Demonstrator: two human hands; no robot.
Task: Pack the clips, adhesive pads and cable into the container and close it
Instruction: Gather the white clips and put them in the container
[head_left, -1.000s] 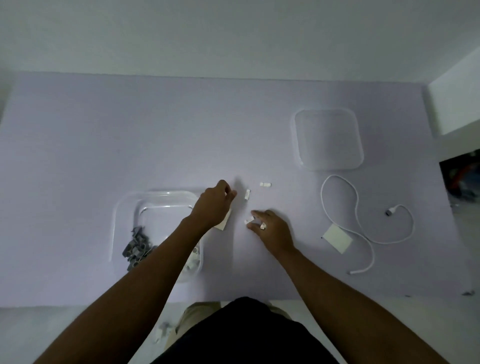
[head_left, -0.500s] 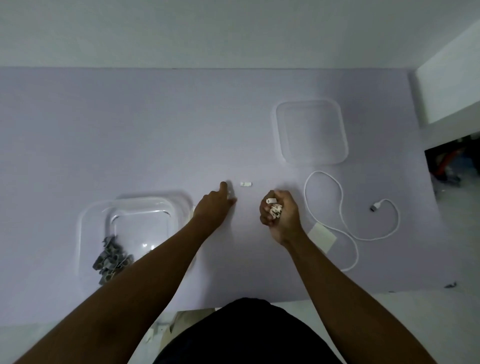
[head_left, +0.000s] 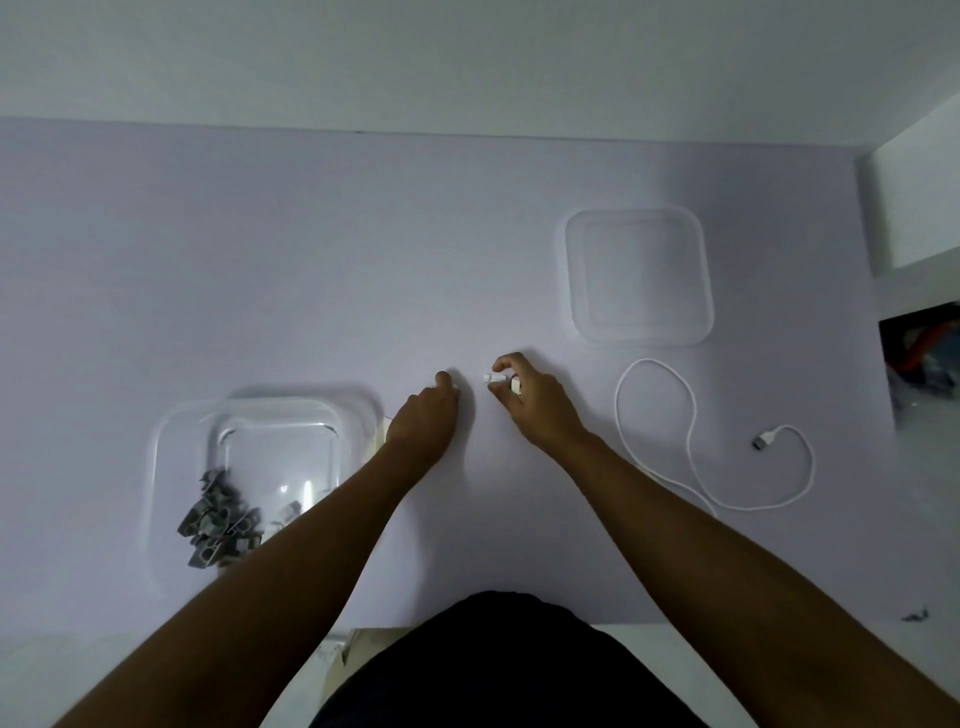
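Our right hand (head_left: 537, 402) pinches a white clip (head_left: 490, 378) at its fingertips. Our left hand (head_left: 423, 421) lies knuckles-up, fingers tucked under; we cannot tell if it grips anything.

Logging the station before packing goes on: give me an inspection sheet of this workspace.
Surface: pale lilac table.
Job's things: open container holds grey clips; lid lies apart, far right; adhesive pad edge beside container.
Clutter: small dark scrap, near right edge.
Hands: right hand pinches white clips; left hand beside it, grip unclear.
Cables: white cable lies loosely looped, unpacked.
Surroundings: white wall; dark opening at right.
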